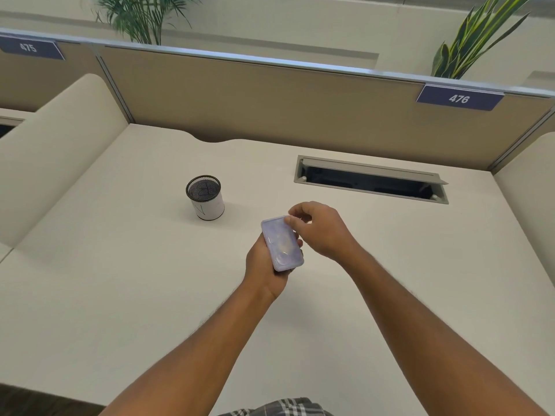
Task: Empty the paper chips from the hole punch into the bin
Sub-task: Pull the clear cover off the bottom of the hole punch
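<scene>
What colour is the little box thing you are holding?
Pale lilac-purple, slightly see-through; the hole punch shows best in the head view, held in the left hand.

Lilac hole punch (282, 243) (underside up) near mesh bin (205, 197).

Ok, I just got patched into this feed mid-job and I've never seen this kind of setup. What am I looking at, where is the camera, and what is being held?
There is no machine here: a person works with two bare hands. The single picture comes from a wide-angle camera worn on the person's head, looking forward and down, so both forearms reach in from the bottom edge.

The left hand grips a pale purple hole punch from below, with its flat clear base facing up. The right hand pinches the far end of that base with its fingertips.

On the pale desk a small mesh bin stands upright to the left of the hands, apart from them. Farther right is an open cable hatch set into the desk. Behind runs a divider panel with a sign reading 476.
</scene>
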